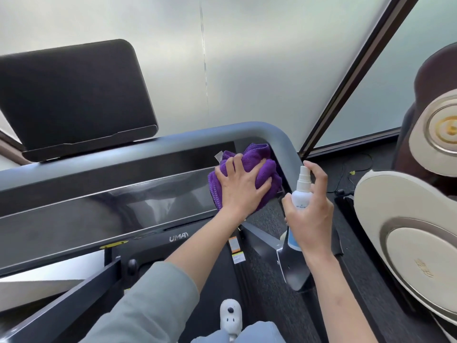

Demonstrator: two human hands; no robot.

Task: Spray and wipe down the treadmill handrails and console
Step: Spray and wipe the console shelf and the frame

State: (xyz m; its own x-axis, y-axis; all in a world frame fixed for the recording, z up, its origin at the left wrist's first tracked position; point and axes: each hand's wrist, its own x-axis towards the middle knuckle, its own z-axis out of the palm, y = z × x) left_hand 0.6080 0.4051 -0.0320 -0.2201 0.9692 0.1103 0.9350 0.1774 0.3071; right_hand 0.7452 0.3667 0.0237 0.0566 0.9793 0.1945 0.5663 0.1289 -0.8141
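A: Where is the left hand?
B: It lies flat, fingers spread, pressing a bunched purple cloth onto the right end of the treadmill's dark console panel. The forearm reaches up from a grey-green sleeve.

A: And the right hand?
B: Its fingers are curled round a white spray bottle, held upright, the forefinger arched over the nozzle. It sits just beside the cloth, to the right, apart from it.

A: What edges hem the cloth in?
B: The grey handrail runs along the back and bends down round the right corner, close against the cloth. The glossy panel stretches away to the left, bare and open along its length.

A: What lies further out?
B: A black tablet rest stands tilted above the rail at the left. Behind is a frosted glass wall with a dark frame. On the right, well apart, stands a cream and brown massage chair. Below, a white slipper rests on the treadmill belt.
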